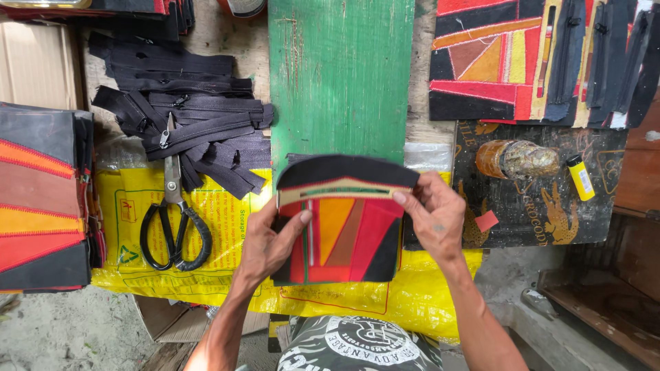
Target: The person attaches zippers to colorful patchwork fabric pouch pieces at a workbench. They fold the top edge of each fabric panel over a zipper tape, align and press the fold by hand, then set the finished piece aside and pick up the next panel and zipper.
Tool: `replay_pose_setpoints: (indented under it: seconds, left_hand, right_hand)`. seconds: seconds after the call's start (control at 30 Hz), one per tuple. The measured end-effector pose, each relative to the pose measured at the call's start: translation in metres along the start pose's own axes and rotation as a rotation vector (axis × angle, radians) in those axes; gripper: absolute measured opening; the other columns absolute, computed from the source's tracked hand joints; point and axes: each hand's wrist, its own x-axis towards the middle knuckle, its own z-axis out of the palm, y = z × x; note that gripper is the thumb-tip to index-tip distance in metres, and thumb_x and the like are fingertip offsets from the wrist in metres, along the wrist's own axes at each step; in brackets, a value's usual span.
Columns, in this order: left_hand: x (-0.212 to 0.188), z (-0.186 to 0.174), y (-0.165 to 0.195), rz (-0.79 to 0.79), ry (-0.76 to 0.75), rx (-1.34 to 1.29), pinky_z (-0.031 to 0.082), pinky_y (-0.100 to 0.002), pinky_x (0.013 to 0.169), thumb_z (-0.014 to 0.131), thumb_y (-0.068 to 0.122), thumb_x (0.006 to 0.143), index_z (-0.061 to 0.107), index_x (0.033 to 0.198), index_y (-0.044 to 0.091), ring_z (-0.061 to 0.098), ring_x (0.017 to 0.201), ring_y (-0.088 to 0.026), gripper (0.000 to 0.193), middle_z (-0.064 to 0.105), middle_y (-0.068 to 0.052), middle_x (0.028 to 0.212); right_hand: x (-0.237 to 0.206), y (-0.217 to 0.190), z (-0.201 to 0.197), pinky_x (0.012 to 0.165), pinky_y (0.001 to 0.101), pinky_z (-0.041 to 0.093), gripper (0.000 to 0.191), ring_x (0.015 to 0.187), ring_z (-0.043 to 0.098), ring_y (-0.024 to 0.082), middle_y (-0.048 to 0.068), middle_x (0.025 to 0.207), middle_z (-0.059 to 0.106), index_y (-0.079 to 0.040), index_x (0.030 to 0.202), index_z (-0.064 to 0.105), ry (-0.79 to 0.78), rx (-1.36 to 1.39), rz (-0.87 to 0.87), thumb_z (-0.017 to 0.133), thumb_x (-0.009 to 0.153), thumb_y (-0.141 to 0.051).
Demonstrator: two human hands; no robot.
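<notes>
I hold a patchwork fabric panel (350,237) of red, orange, brown and black pieces over a yellow plastic sack (220,220). Its top edge is black with a beige strip that has a long slit. My left hand (271,240) pinches the panel's left edge, thumb on the front. At the upper right corner by the beige strip, my right hand (433,216) grips the panel. A green painted board (340,72) lies just behind the panel.
Black scissors (173,220) lie on the sack at left, below a heap of black zippers (185,127). A stack of patchwork panels (41,199) is at far left, more panels with zippers (536,58) at top right. A yellow lighter (581,177) and a taped roll (519,159) lie right.
</notes>
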Motion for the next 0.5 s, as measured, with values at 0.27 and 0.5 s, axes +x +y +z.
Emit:
replay_pose_setpoints:
  seconds: [0.27, 0.5]
  left_hand:
    - [0.03, -0.001, 0.001, 0.066, 0.003, -0.096, 0.055, -0.025, 0.086, 0.07, 0.012, 0.098, 0.067, 0.123, 0.002, 0.066, 0.095, -0.007, 0.027, 0.075, -0.003, 0.106]
    - [0.033, -0.004, 0.001, 0.077, -0.009, -0.066, 0.054, -0.027, 0.091, 0.07, 0.011, 0.097, 0.067, 0.124, 0.001, 0.066, 0.1, -0.008, 0.029, 0.075, -0.005, 0.111]
  right_hand:
    - [0.043, -0.002, 0.001, 0.074, 0.0207, 0.05, 0.019, 0.081, 0.057, 0.004, -0.002, 0.09, 0.065, 0.002, 0.103, 0.065, -0.021, -0.177, -0.058, 0.078, 0.092, -0.005]
    - [0.047, 0.009, 0.001, 0.075, 0.0207, 0.05, 0.02, 0.084, 0.056, 0.006, 0.0, 0.095, 0.059, 0.006, 0.105, 0.068, -0.004, -0.168, -0.113, 0.08, 0.091, -0.002]
